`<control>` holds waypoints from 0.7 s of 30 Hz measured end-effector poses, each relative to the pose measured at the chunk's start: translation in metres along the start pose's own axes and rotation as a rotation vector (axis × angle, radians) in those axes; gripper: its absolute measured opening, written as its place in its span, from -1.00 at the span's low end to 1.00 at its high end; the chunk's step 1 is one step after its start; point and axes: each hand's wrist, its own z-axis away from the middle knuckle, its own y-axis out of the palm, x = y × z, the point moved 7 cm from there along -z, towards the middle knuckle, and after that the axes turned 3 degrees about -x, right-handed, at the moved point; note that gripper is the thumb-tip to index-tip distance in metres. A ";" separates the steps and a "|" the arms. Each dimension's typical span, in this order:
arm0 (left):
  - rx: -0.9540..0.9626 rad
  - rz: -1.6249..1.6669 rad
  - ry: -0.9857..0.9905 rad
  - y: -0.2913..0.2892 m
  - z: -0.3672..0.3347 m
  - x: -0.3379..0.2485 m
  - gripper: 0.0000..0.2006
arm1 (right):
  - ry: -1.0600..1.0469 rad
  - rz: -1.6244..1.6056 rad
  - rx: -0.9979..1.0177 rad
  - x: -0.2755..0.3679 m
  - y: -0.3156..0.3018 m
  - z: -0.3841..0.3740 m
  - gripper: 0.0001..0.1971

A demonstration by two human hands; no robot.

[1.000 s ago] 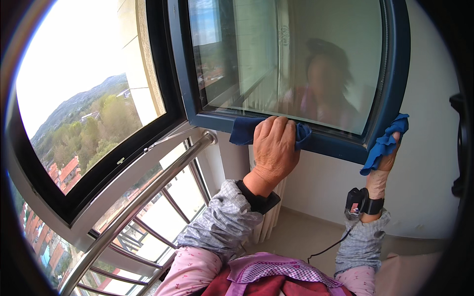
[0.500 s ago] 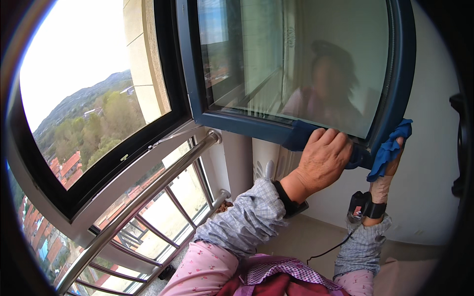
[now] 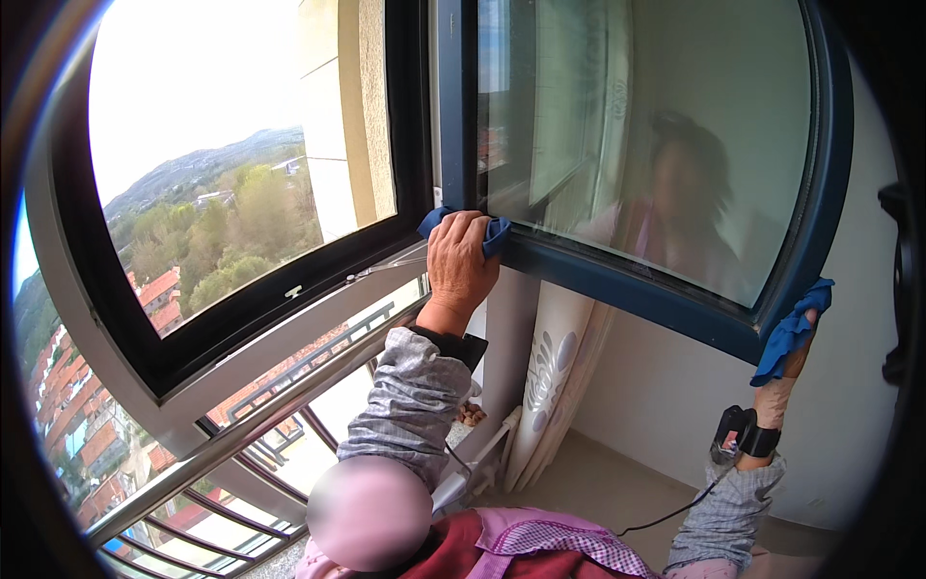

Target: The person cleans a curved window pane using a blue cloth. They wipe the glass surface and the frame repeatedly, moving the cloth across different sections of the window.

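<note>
A dark blue window sash (image 3: 627, 296) stands swung inward, its glass pane (image 3: 666, 145) reflecting a person. At the sash's lower hinge-side corner, my left hand (image 3: 463, 261) is closed over a blue cloth (image 3: 495, 234) and presses it on the frame. My right hand (image 3: 799, 355) grips a second blue cloth (image 3: 793, 333) against the lower outer corner of the sash; its fingers are mostly behind the cloth and frame. Black straps with small devices circle both wrists, below which grey checked sleeves (image 3: 405, 405) are bunched.
Left of the sash is the dark window frame (image 3: 280, 289) with its opening outdoors. A metal railing (image 3: 260, 405) runs below it. A patterned curtain (image 3: 547, 396) hangs beneath the sash, and a pale wall (image 3: 666, 386) rises behind. A thin cable (image 3: 675, 511) trails from my right wrist.
My left hand has slid the cloth leftward along the bottom rail, from near the outer corner to the hinge-side corner. The right hand stays at the outer corner. The view has shifted left.
</note>
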 end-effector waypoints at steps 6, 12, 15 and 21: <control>-0.045 0.043 -0.002 -0.007 0.023 -0.004 -0.54 | -0.010 -0.011 0.008 0.002 -0.002 -0.001 -0.26; -0.071 0.062 -0.248 -0.032 0.022 0.037 -0.49 | -0.238 0.215 -0.105 0.020 -0.006 0.001 -0.47; -0.207 0.006 -0.119 -0.039 0.006 0.035 -0.49 | -0.255 0.109 -0.135 0.027 -0.005 0.003 -0.48; 0.128 -0.290 0.097 -0.002 -0.003 0.008 -0.60 | -0.150 0.091 -0.136 0.025 -0.004 0.006 -0.44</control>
